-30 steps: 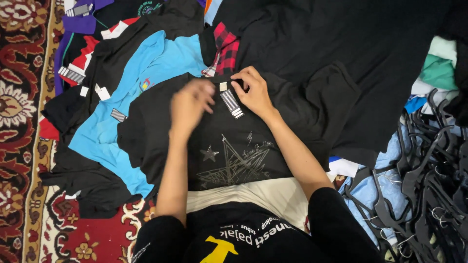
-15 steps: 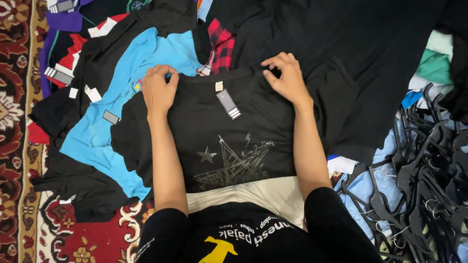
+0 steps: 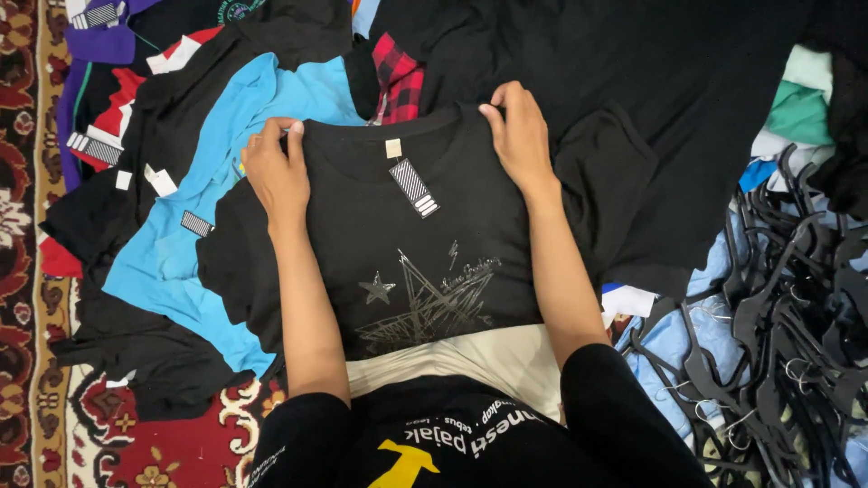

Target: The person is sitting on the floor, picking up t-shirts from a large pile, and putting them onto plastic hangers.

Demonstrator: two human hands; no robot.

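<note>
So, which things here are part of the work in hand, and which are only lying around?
In hand:
- black T-shirt, held at the shoulders
- left hand
- right hand
- striped tag

Lying about:
- blue shirt
- red checked cloth
- black hangers
- patterned carpet

blue shirt [image 3: 172, 262], black hangers [image 3: 796, 316], patterned rug [image 3: 23, 181]

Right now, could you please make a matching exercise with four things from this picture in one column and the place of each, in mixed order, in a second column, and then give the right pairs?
Things
1. left hand
2. right hand
3. blue shirt
4. black hangers

Places
A. heaped at the right edge of the view
B. on the right shoulder of the black T-shirt
C. spread under the black T-shirt, on its left
D. on the left shoulder of the black T-shirt

Pairs: 1-D, 2-B, 3-C, 4-A
</note>
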